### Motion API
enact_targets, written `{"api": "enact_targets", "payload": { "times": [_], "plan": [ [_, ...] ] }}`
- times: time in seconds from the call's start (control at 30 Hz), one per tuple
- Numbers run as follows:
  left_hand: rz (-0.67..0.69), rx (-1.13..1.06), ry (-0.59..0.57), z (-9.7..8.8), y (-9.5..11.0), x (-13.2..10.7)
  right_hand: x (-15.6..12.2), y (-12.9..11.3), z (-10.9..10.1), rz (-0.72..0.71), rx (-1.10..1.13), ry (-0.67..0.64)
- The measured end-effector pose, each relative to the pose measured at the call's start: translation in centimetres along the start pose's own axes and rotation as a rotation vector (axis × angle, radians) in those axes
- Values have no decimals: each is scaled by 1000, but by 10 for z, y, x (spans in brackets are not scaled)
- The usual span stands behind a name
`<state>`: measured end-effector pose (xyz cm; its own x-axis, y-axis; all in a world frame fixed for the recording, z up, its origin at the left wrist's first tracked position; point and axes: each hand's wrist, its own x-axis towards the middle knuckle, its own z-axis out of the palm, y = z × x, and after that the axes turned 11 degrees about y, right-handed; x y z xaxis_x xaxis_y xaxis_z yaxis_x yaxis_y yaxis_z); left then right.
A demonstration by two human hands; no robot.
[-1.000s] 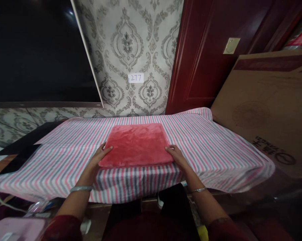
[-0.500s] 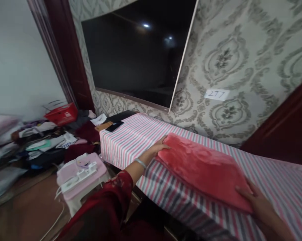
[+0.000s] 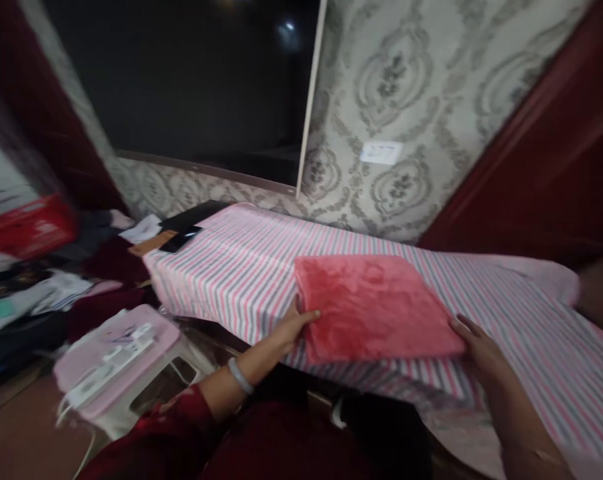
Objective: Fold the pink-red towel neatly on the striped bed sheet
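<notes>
I see the left hand (image 3: 292, 325) gripping the folded red blanket (image 3: 374, 307) at the striped table's (image 3: 241, 267) near edge, right hand (image 3: 476, 343) steadying its other corner; lifting it needs both.

Table w/ striped cloth (image 3: 241, 267) carries folded red blanket (image 3: 376, 307) & dark phone (image 3: 179, 239).

Plush, fuzzy red cloth (image 3: 374, 303) lies on smooth striped woven sheet (image 3: 241, 267), below a glossy screen (image 3: 181, 80)

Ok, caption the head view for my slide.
Left hand and right hand grasp a folded red blanket on a striped tablecloth.
</notes>
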<state>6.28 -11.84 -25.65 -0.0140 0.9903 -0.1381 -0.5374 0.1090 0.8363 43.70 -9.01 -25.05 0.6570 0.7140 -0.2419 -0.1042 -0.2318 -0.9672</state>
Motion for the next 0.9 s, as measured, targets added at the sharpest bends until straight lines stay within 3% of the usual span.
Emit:
{"api": "enact_targets", "payload": {
  "times": [0.1, 0.17, 0.3, 0.4, 0.5, 0.6, 0.73, 0.77, 0.83, 0.9],
  "plan": [
    [-95, -45, -8, 8, 8, 8, -15, 5, -1, 140, 356, -8],
    [-135, -61, 13, 18, 17, 12, -26, 10, -2, 168, 423, 36],
    [-64, -74, 71, 42, 32, 6, -59, 28, 3, 231, 595, 55],
    [-22, -66, 67, 58, 36, -10, -92, 36, 18, 358, 708, -39],
    [-49, -21, 72, 61, 28, -31, -120, 37, 39, 410, 741, -159],
    [-109, 66, 34, 42, 12, -44, -136, 36, 58, 367, 807, -136],
    [-209, 341, 44, -10, 8, -37, -140, 41, 68, 294, 754, -16],
    [-178, 427, 56, -21, 15, -31, -140, 43, 69, 275, 740, -8],
    [20, 566, 87, -35, 38, -12, -139, 47, 69, 243, 726, -18],
    [266, 667, 112, -31, 70, 14, -139, 49, 70, 220, 725, -29]
  ]
}}
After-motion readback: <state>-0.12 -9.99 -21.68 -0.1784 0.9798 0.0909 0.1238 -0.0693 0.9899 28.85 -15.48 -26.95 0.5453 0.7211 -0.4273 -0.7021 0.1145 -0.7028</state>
